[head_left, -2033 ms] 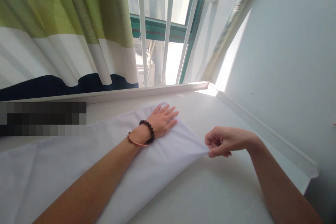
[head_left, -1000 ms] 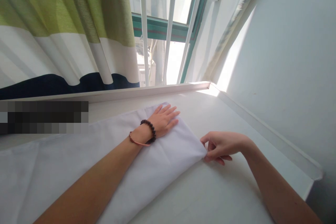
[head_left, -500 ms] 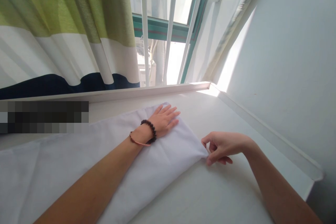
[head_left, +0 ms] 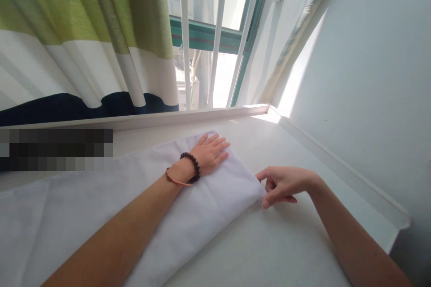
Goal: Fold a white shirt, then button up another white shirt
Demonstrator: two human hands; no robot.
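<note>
The left hand (head_left: pixel 210 154) lies open on a white cloth (head_left: pixel 188 206), apparently pinning it to the desk (head_left: pixel 269 251). The right hand (head_left: pixel 281 184) touches its corner, fingers half-curled; any pinch is unclear.

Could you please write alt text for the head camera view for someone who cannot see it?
A person's left hand lies flat on a white cloth spread over a white table, while the right hand touches the cloth's right corner. A beaded bracelet circles the left wrist; behind are a striped curtain and a barred window.
</note>
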